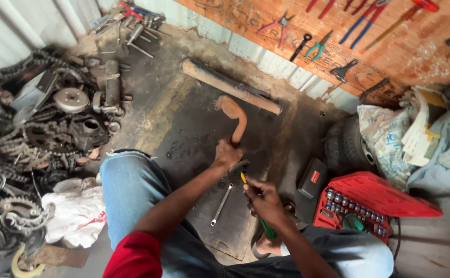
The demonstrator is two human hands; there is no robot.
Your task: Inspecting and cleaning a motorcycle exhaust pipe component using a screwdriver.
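Gripping the rusty curved bar [237, 119], stiff and heavy-looking, at its 6 o'clock end, left hand [227, 154]; right hand [264, 201] clutches a green-handled hammer [241, 170].

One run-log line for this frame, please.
left hand: grips rusty bent pipe | right hand: holds hammer at pipe

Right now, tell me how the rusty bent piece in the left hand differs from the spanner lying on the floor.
The rusty bent piece is thick, orange-brown and curved over at its top; the spanner is thin, silvery and straight. The bent piece stands upright, gripped at its lower end by the left hand; the spanner lies flat and untouched on the dark floor mat. Both look like metal and sit on the same mat, near the hands.
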